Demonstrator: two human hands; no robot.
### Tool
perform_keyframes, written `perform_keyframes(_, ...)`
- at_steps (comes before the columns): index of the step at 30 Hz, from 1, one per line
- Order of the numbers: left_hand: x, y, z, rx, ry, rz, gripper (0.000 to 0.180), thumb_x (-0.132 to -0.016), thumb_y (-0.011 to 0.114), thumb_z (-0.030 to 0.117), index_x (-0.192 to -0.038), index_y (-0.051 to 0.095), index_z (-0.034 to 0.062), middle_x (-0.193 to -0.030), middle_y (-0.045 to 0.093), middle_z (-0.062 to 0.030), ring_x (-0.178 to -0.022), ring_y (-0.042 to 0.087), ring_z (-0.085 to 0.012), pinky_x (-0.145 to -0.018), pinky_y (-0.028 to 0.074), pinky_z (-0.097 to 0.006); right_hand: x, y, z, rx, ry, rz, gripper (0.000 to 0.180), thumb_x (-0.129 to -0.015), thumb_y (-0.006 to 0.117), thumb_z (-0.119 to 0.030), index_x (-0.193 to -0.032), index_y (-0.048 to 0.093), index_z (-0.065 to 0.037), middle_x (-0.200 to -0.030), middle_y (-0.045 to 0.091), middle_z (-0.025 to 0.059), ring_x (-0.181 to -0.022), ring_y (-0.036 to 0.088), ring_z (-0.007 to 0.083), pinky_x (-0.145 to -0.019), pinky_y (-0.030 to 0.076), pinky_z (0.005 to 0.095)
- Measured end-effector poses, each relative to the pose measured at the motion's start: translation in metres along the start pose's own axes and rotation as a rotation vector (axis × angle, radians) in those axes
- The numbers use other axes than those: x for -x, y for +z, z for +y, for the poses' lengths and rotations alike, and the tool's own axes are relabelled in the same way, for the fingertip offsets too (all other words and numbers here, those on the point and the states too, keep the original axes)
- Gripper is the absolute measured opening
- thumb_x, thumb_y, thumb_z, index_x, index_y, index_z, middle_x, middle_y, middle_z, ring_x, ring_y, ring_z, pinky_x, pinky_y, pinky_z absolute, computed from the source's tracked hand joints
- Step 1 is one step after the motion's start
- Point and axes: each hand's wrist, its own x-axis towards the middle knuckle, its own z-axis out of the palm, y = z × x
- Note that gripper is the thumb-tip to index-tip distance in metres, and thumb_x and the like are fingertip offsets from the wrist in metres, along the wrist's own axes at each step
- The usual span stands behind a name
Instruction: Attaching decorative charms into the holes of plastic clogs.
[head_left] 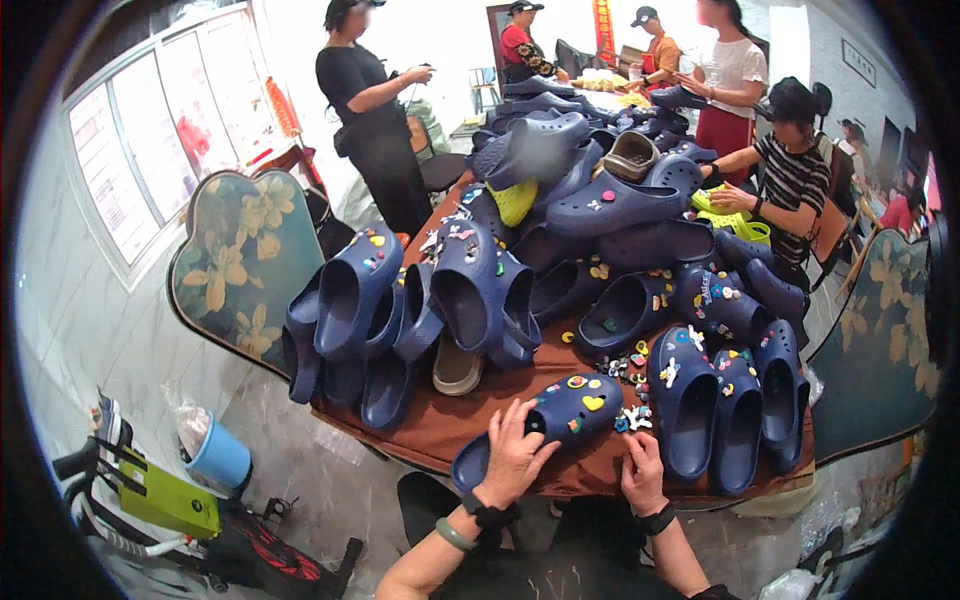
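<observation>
Your left hand (517, 447) rests on a navy clog (562, 412), fingers bent and somewhat spread near its opening; I cannot tell whether they pinch anything there. Your right hand (642, 468) is apart from the shoe, thumb and forefinger drawn together (whether a charm sits between them, I cannot tell). The clog lies on the brown cloth (410, 440) at the table's near edge, under your left hand, its toe beyond and left of your right fingertips. A yellow heart (594, 404) and other charms dot its upper, so you seem to be partway through decorating it; the next move likely calls for pressing a charm into a free hole while your left hand steadies the shoe. Just past your right fingertips lie loose charms (628, 372). Farther off rises a heap of clogs (620, 205), with a striped-top co-worker (790, 180) beside it.
</observation>
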Motion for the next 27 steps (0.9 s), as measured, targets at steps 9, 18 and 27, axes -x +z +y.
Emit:
perform_keyframes(9, -0.126, -0.126, -0.015, 0.165, -0.146, 0.488, 0.047, -0.085, 0.073, 0.004, -0.125, 0.052, -0.0096, -0.139, 0.047, -0.0172, -0.125, 0.047, -0.0311, -0.11, 0.032, -0.038, -0.002, -0.009, 0.004, 0.004, 0.014, -0.007, 0.041, -0.079, 0.063, 0.008, -0.119, 0.063, -0.001, -0.109, 0.059, 0.017, -0.098, 0.061, 0.0351, -0.081, 0.052, 0.0396)
perform_keyframes(18, -0.197, -0.127, -0.18, -0.373, -0.207, 0.442, 0.035, -0.088, 0.073, 0.025, -0.081, 0.059, -0.0057, -0.139, 0.049, -0.0248, -0.122, 0.051, -0.0422, -0.103, 0.04, -0.044, -0.002, -0.005, 0.011, 0.02, -0.084, -0.153, 0.037, -0.077, 0.064, 0.004, -0.114, 0.064, -0.004, -0.108, 0.06, 0.0121, -0.102, 0.059, 0.0323, -0.087, 0.048, 0.0421)
perform_keyframes(27, -0.185, -0.124, -0.157, -0.616, -0.274, 0.387, 0.052, -0.081, 0.079, 0.029, -0.118, 0.056, 0.0005, -0.141, 0.043, -0.0269, -0.133, 0.039, -0.043, -0.112, 0.032, -0.051, -0.004, -0.012, 0.005, 0.115, -0.112, -0.225, 0.036, -0.075, 0.064, 0.004, -0.109, 0.065, -0.004, -0.105, 0.059, 0.0099, -0.097, 0.056, 0.03, -0.085, 0.045, 0.0412)
